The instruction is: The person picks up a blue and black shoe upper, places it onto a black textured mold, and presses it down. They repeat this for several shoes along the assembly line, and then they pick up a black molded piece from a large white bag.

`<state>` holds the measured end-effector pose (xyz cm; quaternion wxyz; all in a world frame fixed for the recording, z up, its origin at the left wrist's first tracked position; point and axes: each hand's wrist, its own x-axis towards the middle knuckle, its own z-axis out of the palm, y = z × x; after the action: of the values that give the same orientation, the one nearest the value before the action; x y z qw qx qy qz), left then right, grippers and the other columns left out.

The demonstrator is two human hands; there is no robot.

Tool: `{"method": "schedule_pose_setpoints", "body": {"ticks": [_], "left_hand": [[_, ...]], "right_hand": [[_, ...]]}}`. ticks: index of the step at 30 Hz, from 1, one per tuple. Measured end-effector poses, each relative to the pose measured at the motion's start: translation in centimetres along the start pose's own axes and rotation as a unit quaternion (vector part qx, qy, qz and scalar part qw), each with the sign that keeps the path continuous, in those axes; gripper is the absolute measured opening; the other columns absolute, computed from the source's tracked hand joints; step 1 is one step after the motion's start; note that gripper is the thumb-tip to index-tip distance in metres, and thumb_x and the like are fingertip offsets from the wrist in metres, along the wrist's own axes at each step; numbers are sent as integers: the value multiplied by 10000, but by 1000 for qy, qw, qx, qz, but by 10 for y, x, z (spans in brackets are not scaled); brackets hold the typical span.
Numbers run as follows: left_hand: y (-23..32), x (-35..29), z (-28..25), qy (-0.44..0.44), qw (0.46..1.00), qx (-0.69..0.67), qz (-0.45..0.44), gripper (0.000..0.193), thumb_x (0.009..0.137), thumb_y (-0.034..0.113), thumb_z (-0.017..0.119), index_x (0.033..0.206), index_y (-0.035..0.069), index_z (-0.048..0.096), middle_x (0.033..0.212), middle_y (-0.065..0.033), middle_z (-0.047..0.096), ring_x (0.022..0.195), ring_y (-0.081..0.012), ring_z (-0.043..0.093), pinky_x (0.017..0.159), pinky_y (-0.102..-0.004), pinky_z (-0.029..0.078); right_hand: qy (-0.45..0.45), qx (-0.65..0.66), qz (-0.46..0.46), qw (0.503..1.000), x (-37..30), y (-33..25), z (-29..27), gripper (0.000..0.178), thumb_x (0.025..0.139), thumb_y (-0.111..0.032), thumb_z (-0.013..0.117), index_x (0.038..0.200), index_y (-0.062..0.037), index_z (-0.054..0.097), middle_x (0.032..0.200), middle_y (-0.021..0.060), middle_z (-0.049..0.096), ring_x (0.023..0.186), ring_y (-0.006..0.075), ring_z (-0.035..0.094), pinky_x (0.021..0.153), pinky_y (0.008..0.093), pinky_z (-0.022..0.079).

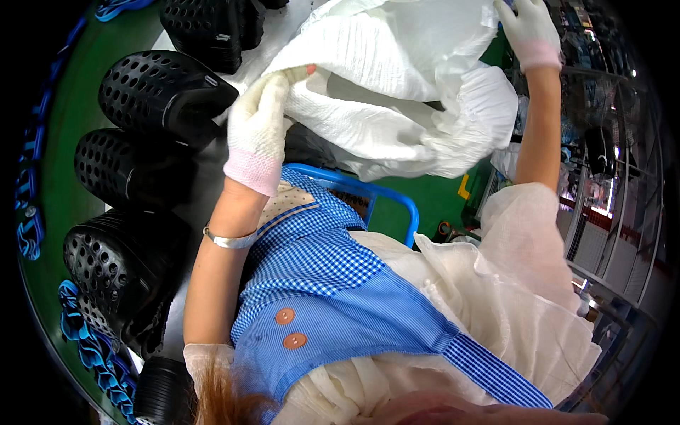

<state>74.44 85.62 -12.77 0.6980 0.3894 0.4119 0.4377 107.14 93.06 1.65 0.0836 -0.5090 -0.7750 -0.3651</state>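
Gloved left hand (258, 120) and right hand (530, 30) grip crumpled, translucent white plastic bag (397, 92).

floor (432, 195): green, glossy, with a yellow mark (463, 187). desk (64, 163): green top, curving along the left, edged with blue straps (92, 350). black perforated moulds (152, 88) in a row on the desk. blue tube frame (382, 195) at centre. wire racks (609, 177) on the right, metal, stocked with small dark items, detail blurred. light: bright, with glints on the rack wires.
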Motion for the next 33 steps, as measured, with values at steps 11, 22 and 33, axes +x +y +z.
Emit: {"method": "schedule_pose_setpoints", "body": {"ticks": [11,22,33], "left_hand": [[41,-13,10,30,971,117,204,295,949,120,483,1203,25,600,1117,-101,647,1019,-137,601,906,-242,454],[50,8,7,26,920,233,314,329,948,87,463,1243,-38,536,1271,-147,558,1189,-205,526,1018,-300,408],[60,-10,0,49,912,295,282,351,932,45,461,1269,-38,517,1288,-144,553,1102,-147,570,948,-266,430]], "right_hand": [[-609,232,211,729,-24,-117,70,368,911,-330,458,999,-19,636,930,112,677,853,204,627,868,331,461],[-405,159,213,875,-35,-27,160,355,868,-330,497,1046,-55,635,986,128,665,910,262,617,911,354,437],[-459,178,216,843,-74,-89,217,364,857,-333,517,1056,-50,632,994,122,663,910,252,614,910,345,437]]}}
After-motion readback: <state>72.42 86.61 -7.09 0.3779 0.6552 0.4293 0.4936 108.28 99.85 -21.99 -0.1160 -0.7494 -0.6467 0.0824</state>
